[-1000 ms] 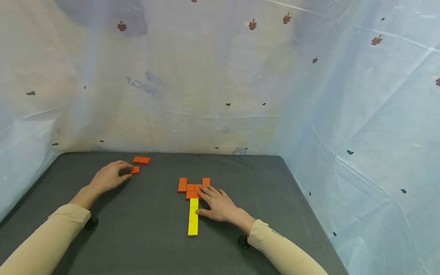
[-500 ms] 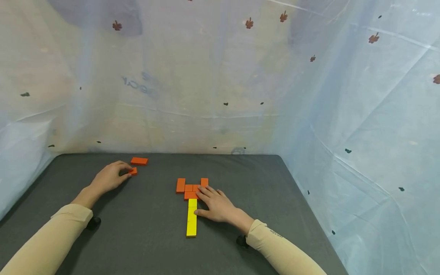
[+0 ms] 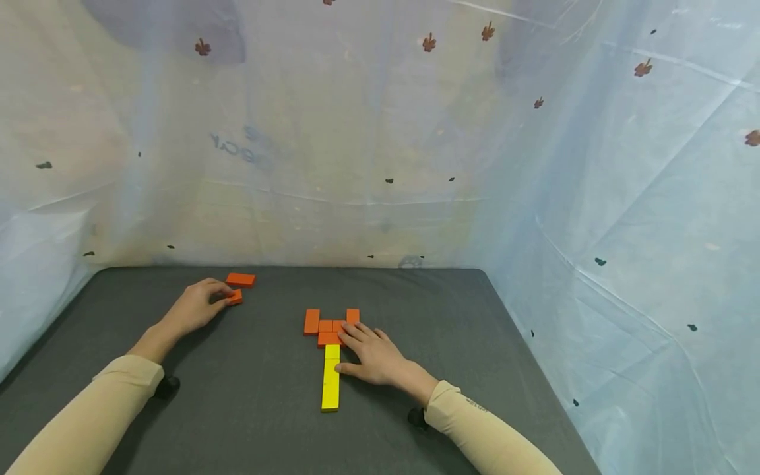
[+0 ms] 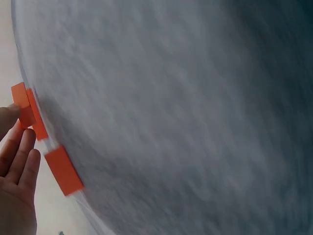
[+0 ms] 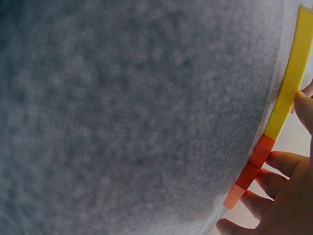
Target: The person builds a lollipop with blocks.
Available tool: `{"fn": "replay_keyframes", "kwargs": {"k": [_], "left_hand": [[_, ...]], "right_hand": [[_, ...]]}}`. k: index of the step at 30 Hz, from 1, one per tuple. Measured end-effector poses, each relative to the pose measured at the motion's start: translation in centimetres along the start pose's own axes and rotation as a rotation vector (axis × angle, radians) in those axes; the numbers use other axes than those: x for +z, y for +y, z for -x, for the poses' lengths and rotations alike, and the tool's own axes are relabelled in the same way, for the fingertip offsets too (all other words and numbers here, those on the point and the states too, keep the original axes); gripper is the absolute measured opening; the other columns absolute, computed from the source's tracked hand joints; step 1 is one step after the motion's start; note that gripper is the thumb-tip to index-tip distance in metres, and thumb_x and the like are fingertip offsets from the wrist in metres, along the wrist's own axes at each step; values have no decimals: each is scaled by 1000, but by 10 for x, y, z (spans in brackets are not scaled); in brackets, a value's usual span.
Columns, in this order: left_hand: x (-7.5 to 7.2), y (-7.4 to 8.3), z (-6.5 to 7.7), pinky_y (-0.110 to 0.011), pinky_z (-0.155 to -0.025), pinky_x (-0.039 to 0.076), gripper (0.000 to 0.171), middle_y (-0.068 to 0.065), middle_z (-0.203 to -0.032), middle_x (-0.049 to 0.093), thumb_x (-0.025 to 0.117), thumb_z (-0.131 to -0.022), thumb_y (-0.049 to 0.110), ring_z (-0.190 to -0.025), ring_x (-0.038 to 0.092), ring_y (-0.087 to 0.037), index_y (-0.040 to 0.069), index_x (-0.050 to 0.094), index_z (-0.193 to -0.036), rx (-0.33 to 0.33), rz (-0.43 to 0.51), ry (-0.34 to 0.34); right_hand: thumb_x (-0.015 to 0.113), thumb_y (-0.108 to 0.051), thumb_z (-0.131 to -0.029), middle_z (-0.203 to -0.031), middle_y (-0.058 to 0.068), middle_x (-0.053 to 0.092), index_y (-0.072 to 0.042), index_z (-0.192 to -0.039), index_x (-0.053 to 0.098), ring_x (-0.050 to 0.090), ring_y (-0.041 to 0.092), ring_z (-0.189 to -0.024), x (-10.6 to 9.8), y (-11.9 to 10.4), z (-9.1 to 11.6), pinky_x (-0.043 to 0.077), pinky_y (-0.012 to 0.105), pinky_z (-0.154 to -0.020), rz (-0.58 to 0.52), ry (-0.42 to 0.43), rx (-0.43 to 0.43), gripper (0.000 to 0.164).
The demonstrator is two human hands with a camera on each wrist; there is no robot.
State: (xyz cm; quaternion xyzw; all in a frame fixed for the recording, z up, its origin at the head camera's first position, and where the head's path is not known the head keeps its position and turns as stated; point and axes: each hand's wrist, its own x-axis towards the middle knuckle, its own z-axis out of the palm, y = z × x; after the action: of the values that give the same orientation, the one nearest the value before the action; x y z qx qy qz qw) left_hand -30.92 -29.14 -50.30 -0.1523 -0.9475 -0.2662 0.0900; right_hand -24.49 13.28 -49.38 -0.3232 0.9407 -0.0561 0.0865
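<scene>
At the far left of the table, my left hand [image 3: 198, 307] pinches a small orange block [image 4: 23, 105] between thumb and fingers. Directly behind it in the left wrist view is a second orange piece [image 4: 38, 115], partly covered. A longer orange block [image 3: 240, 280] lies flat just beyond that hand. Near the middle, several orange blocks [image 3: 311, 321] are laid edge to edge above a yellow strip [image 3: 330, 386] made of yellow blocks. My right hand [image 3: 377, 356] rests spread along their right side, fingertips on the orange pieces, thumb at the yellow strip. Its fingers hide part of the orange group.
The dark grey cloth-covered table [image 3: 249, 409] ends at a rounded back edge. Pale translucent sheeting [image 3: 320, 132] with leaf prints hangs behind it and along the right side. Dark wrist devices sit under both cuffs.
My left hand has shifted slightly right, the small orange block moving with it. The right hand and the block arrangement stay put; the head view drifts a little.
</scene>
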Motion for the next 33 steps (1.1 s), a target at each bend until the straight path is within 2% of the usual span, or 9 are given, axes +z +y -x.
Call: {"fn": "replay_keyframes", "kwargs": {"k": [8, 14, 21, 33], "left_hand": [[9, 29, -8, -62, -88, 54, 26, -27, -123, 65, 73, -93, -3, -110, 64, -47, -2, 73, -119, 84, 49, 44], [22, 54, -19, -61, -91, 54, 22, -23, -126, 65, 73, -95, 0, -112, 64, -43, 1, 74, -117, 154, 103, 73], [39, 83, -32, -60, -93, 55, 22, -18, -125, 65, 74, -96, 4, -113, 65, -40, 3, 75, -118, 161, 172, 72], [71, 112, -47, -58, -95, 55, 20, -15, -124, 66, 76, -95, 7, -114, 65, -37, 5, 76, -116, 213, 223, 73]], "right_hand": [[53, -62, -103, -172, -4, 21, -22, -165, 33, 21, 24, -159, -1, 0, 0, 25, 55, -125, -2, -2, 3, 77], [53, -62, -103, -172, -4, 22, -22, -165, 33, 20, 24, -159, -1, -1, 0, 25, 55, -125, -3, -3, 7, 76], [53, -62, -103, -172, -3, 21, -22, -165, 32, 20, 24, -159, 0, -1, 0, 25, 56, -125, -3, -3, 4, 76], [51, -64, -103, -172, -4, 22, -23, -165, 33, 21, 24, -159, 0, -1, -3, 26, 56, -124, 15, -15, 16, 77]]}}
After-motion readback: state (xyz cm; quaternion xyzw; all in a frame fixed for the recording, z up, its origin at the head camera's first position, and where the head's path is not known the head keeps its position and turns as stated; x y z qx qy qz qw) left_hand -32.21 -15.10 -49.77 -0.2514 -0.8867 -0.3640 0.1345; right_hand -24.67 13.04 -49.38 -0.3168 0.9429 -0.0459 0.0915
